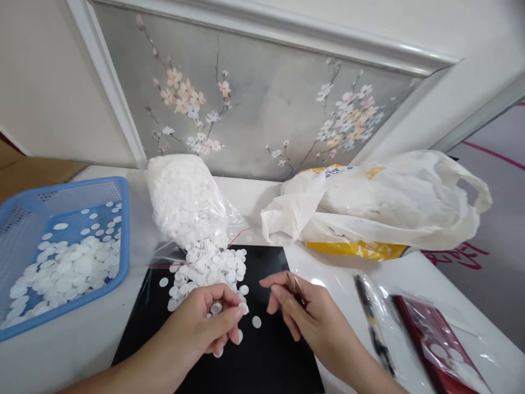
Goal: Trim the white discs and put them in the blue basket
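Over a black mat (262, 366), my left hand (215, 320) has its fingers curled round several small white discs, one pinched between thumb and index fingertip. My right hand (301, 306) is a short way to the right, fingers bent round a thin dark red tool (298, 293) that is partly hidden. Behind my left hand lies a pile of white discs (217, 268), spilling from the mouth of a clear plastic bag (184, 191) full of them. A single disc (256, 322) rests on the mat between my hands.
A blue basket (125, 235) holding many discs is at the left. At the back right lies a white and yellow plastic bag (381, 208). Clear packets with a dark pen-like item (373, 323) and a red item (435, 339) are at the right. A floral panel (262, 98) stands behind.
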A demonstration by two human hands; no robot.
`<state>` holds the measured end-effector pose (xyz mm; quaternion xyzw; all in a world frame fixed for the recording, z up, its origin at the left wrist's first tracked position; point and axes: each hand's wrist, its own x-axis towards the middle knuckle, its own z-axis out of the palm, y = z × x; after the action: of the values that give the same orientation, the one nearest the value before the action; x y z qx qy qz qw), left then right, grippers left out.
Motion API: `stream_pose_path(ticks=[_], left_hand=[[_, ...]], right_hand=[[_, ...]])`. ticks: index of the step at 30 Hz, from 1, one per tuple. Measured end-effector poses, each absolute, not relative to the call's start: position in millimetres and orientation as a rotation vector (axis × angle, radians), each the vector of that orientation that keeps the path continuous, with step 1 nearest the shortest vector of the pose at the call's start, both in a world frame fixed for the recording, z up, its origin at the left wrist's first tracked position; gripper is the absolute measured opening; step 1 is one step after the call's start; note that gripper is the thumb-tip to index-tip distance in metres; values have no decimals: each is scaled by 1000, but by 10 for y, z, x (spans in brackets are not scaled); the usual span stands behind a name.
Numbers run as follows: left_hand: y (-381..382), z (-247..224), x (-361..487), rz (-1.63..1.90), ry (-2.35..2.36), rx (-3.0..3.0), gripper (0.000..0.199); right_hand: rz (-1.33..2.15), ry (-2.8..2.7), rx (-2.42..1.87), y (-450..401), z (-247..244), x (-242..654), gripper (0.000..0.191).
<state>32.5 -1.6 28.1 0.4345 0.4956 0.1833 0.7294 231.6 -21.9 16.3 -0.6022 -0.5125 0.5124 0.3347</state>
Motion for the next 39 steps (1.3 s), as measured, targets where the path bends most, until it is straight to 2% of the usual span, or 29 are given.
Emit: stream_pose_path(ticks=[8, 20, 25, 30, 35, 39], left_hand=[[-60, 248, 373, 354, 999, 1004, 27], [-62, 269, 379, 398, 1028, 926, 33], [-23, 293, 320, 481, 1091, 918, 31], [-4, 316, 313, 396, 1017, 880, 29], [11, 333, 339, 360, 1010, 927, 27], [23, 331, 331, 358, 1013, 1011, 26]], right_hand=[[1589, -1291, -1507, -373, 241, 2147, 26], [1353, -1441, -1653, -335, 144, 2144, 16], [964, -1761, -1642, -250, 234, 2356, 18], [1071, -2017, -1612, -255, 376, 2493, 21], [1044, -2130, -1491, -267, 205, 2398, 28], [1002, -2090, -1407, -246, 33, 2332, 19]])
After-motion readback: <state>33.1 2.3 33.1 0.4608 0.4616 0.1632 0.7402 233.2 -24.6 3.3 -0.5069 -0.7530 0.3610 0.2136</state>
